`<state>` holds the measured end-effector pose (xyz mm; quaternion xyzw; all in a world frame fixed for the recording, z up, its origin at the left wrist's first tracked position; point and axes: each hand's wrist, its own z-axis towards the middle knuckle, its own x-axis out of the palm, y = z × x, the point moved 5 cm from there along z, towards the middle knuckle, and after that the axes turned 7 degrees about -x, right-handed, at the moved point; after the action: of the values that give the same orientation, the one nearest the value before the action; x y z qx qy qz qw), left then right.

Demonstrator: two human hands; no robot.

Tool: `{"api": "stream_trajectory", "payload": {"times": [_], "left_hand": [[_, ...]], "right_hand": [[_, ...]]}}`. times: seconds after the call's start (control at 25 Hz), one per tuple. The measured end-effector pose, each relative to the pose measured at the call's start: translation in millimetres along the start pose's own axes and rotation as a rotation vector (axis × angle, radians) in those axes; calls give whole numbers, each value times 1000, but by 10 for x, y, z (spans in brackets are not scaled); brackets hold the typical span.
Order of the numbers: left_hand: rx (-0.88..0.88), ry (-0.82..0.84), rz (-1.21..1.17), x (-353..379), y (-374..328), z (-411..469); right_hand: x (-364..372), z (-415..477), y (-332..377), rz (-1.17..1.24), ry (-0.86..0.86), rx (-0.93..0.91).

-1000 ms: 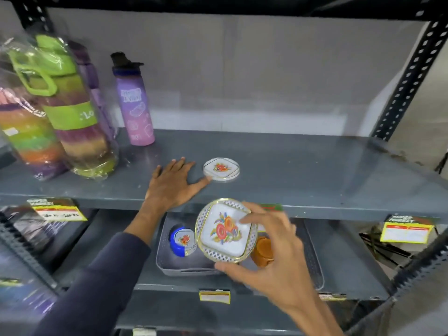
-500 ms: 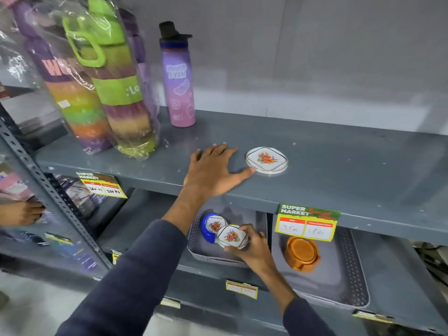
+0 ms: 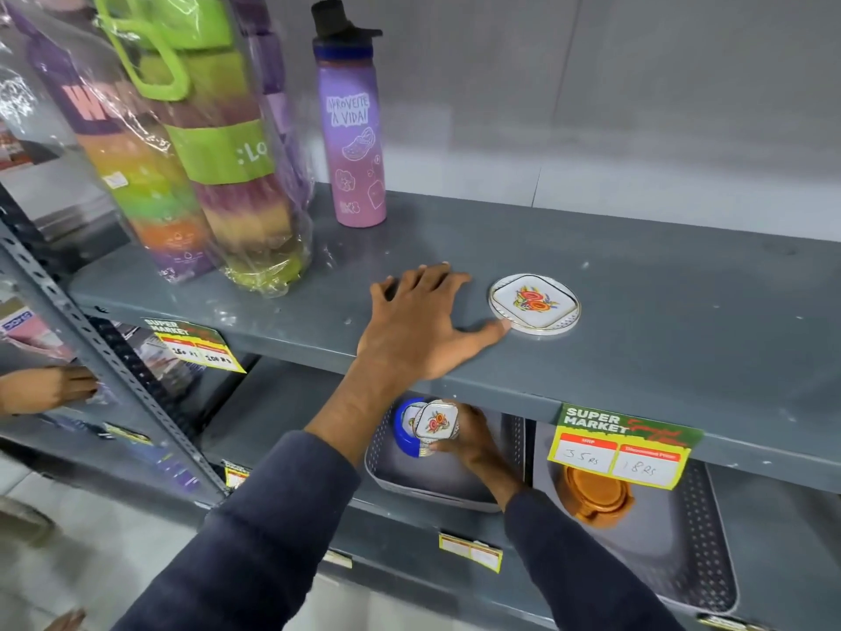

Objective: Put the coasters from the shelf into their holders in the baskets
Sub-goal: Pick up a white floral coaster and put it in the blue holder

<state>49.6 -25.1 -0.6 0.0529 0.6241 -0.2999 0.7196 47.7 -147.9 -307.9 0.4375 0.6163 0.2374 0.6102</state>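
Observation:
A white floral coaster [image 3: 534,303] lies flat on the upper grey shelf [image 3: 660,321]. My left hand [image 3: 416,323] rests palm down beside it, fingers spread, thumb tip touching its rim. On the lower shelf, my right hand [image 3: 468,441] grips a second floral coaster [image 3: 436,423], tilted on edge at the blue holder [image 3: 402,428], which has coasters in it. That holder stands in the left grey basket [image 3: 437,487]. An orange holder [image 3: 596,498] sits in the right grey basket [image 3: 710,553].
A purple water bottle [image 3: 352,129] and wrapped multicolour bottles [image 3: 205,166] stand at the upper shelf's back left. Price tags [image 3: 623,448] hang from the shelf edge. Another person's hand [image 3: 45,387] reaches in at the far left. A slotted upright [image 3: 91,330] runs diagonally there.
My right hand carried the coaster from in front of the shelf down to the blue holder in the left basket. My left hand stayed flat by the shelf coaster.

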Motion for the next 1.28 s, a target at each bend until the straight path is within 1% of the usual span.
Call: {"api": "stream_trajectory", "payload": {"times": [0.16,0.32,0.48,0.52,0.68,0.88,1.08,1.16,1.2,1.28], "left_hand": [[-1,-10,1,-18,-11,-10],[-6,-4,6,-17,-22,-6],[-16,-4,10,-18,-17,-11],[-16,-1,12,-21,-19,-8],[-16,8,17,-26,-28,-16],[-17,25,27,-30,-26,-8],[-17,32,25,-26,-28,-13],[-9,23,15,-37,-35,-20],[-6,15,10,-43,-36,-25],[-2,6,1,-39,-37,-22]], "right_hand": [[156,13,41,60,59,-4],[420,265,-276,20,27,60],[367,-6,175,12,-11,85],[379,-32,232,-10,-11,87],[427,-68,361,-237,-23,43],[402,-120,320,-312,5,47],[290,-252,327,-325,75,34],[225,-416,466,-311,79,-14],[165,-547,595,-280,65,-68],[-37,-956,968,-168,3,-269]]}}
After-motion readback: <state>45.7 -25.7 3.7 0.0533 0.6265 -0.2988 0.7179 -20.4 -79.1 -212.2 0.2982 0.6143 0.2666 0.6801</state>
